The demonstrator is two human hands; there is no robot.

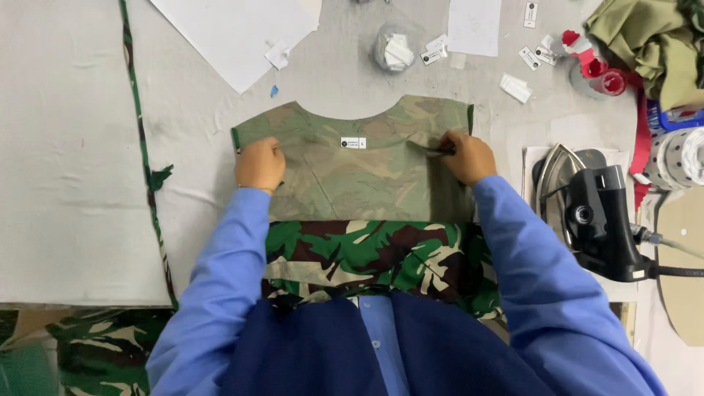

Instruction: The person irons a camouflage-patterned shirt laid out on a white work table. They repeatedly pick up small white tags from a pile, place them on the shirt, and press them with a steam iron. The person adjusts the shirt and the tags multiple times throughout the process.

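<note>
We have a camouflage garment piece (359, 165) lying flat on the grey padded table (73, 147), its pale reverse side up, with a scooped neckline at the far edge and a small white label (353, 143) sewn just below that curve. Its long axis runs left to right across us. The brighter green, brown and cream printed face shows on the part nearer our body, where the cloth hangs toward the table edge.

Both hands rest on the piece, one at each shoulder. Our left hand (259, 164) lies knuckles up near the left shoulder, fingers curled under and pressed together on the cloth; we cannot tell whether it grips a fold. Our right hand (466, 156) sits near the right shoulder, its fingertips pinching a small dark fold or edge of the fabric toward the label. Both are about equally far from the label.

The weave looks matte, thin and soft, with faint creases.

Right of the garment stands a black and silver steam iron (587, 213) on its pad. Beyond the neckline lie white paper sheets (227, 29), loose tags and a clear bag of labels (396, 48).
</note>
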